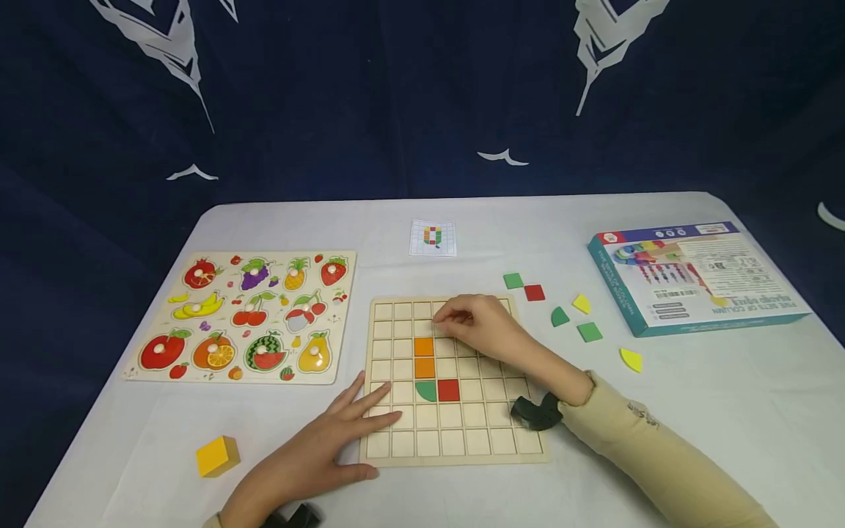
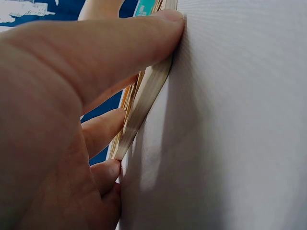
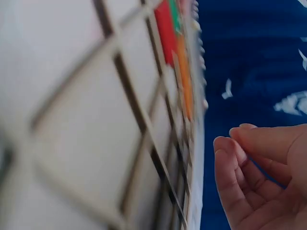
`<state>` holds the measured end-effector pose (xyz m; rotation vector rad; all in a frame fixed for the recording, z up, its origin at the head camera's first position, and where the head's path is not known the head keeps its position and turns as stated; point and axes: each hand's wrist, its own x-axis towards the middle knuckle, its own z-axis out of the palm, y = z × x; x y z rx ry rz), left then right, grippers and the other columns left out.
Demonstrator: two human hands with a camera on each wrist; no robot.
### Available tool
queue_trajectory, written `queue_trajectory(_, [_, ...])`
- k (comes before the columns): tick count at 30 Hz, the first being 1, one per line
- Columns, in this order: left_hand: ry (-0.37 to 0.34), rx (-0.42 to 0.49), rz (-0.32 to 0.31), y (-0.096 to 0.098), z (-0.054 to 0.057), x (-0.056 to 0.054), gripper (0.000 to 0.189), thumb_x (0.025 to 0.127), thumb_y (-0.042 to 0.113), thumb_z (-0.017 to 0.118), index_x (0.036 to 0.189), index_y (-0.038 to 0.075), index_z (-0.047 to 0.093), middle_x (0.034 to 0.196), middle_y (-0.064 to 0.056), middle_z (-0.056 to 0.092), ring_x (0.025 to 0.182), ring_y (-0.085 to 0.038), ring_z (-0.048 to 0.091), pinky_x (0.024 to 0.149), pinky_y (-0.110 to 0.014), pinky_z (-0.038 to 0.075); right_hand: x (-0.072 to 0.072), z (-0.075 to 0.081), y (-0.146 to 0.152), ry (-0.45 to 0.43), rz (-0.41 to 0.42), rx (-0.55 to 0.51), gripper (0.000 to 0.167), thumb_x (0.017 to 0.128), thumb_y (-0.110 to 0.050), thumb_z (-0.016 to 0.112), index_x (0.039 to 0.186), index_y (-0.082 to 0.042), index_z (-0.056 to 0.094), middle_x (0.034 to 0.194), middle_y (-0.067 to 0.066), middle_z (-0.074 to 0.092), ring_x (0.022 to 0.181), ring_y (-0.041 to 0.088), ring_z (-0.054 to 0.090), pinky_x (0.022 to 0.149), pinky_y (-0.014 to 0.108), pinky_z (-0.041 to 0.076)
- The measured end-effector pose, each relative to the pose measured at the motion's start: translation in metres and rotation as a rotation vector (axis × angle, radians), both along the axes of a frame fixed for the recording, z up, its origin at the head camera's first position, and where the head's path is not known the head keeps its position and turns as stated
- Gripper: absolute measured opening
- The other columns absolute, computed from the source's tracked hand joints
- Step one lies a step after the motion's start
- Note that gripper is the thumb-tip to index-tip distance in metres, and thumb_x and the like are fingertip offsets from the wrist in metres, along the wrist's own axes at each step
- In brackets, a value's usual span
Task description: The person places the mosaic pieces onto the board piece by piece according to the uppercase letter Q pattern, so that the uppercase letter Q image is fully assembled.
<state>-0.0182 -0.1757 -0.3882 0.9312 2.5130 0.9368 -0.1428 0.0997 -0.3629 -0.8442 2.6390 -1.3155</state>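
Note:
A square wooden grid board [image 1: 455,460] lies on the table. Set in its cells are two orange square tiles [image 1: 424,357], a green quarter-round tile [image 1: 426,391] and a red square tile [image 1: 449,390]. My left hand [image 1: 323,447] rests with fingers spread on the board's left edge; in the left wrist view the thumb [image 2: 158,33] lies along its wooden side. Over the board's upper part, my right hand [image 1: 478,323] has thumb and fingertips drawn together above the orange tiles. I cannot tell whether a thin tile is pinched there.
A fruit puzzle board [image 1: 221,308] lies left, a yellow block [image 1: 218,456] at front left. Behind the grid is a small pattern card [image 1: 432,238]. Loose green [image 1: 590,332], red [image 1: 535,293] and yellow tiles [image 1: 631,359] are scattered right, before a game box [image 1: 700,279].

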Motion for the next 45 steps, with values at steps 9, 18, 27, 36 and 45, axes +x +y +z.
queue_trajectory(9, [-0.007,-0.002,0.003,0.001,0.001,0.001,0.073,0.074,0.021,0.079,0.14,0.028,0.046,0.153,0.006,0.019,0.14,-0.026,-0.001,0.098,-0.052,0.034,-0.003,0.011,0.072,-0.122,-0.275,-0.115,0.02,0.09,-0.015,0.063,0.103,0.0,0.068,0.1,0.01,0.067,0.086,0.02,0.062,0.068,0.024,0.049])
queue_trajectory(18, [-0.013,-0.011,0.005,0.0,0.002,0.001,0.074,0.075,0.023,0.079,0.14,0.03,0.045,0.153,0.008,0.018,0.14,-0.025,-0.002,0.099,-0.052,0.033,0.02,-0.004,0.126,-0.029,-0.43,0.064,0.019,0.09,-0.003,0.061,0.107,0.0,0.068,0.109,0.016,0.063,0.106,0.03,0.054,0.084,0.033,0.049])
queue_trajectory(27, [-0.017,0.002,0.002,0.001,0.001,0.0,0.074,0.075,0.022,0.078,0.141,0.03,0.044,0.154,0.007,0.018,0.14,-0.025,-0.002,0.099,-0.054,0.033,0.016,-0.013,0.136,0.045,-0.391,0.209,0.027,0.084,0.003,0.064,0.111,0.004,0.065,0.111,0.022,0.061,0.096,0.034,0.056,0.076,0.046,0.046])
queue_trajectory(36, [-0.016,-0.007,0.007,0.001,0.002,0.0,0.074,0.075,0.022,0.079,0.14,0.03,0.045,0.154,0.008,0.018,0.14,-0.024,-0.002,0.099,-0.052,0.033,0.01,-0.017,0.134,0.063,-0.383,0.282,0.027,0.081,0.004,0.067,0.108,0.004,0.066,0.105,0.02,0.061,0.095,0.035,0.057,0.079,0.051,0.046])
queue_trajectory(45, [-0.007,-0.003,0.007,0.001,0.001,0.0,0.075,0.074,0.021,0.08,0.14,0.029,0.046,0.153,0.008,0.018,0.14,-0.025,-0.001,0.098,-0.051,0.035,0.01,-0.016,0.132,0.059,-0.388,0.276,0.022,0.079,0.001,0.071,0.101,0.003,0.067,0.096,0.018,0.061,0.086,0.032,0.056,0.075,0.047,0.047])
